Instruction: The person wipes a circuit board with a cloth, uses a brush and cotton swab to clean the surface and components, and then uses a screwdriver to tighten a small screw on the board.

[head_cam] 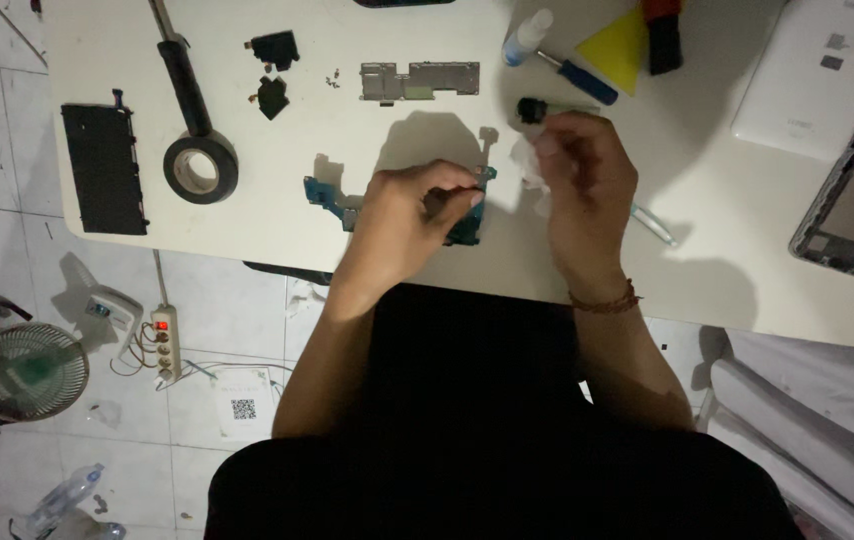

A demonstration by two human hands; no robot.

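Now the left hand (409, 225) curls knuckles-up over the circuit board (332, 197) on the table (277, 240), fingertips pinching its edge. Just right of the board, the right hand (582, 175) bends inward, fingers closed around a white wipe (527, 165).

A square white paper label (243, 405) with a small black square code printed at its middle lies on the tiled floor (7, 250), just right of the power strip (165, 343). At the right end of the tabletop (707, 270), a white tablet back cover (817, 75) carries two small grey rectangular stickers near its top
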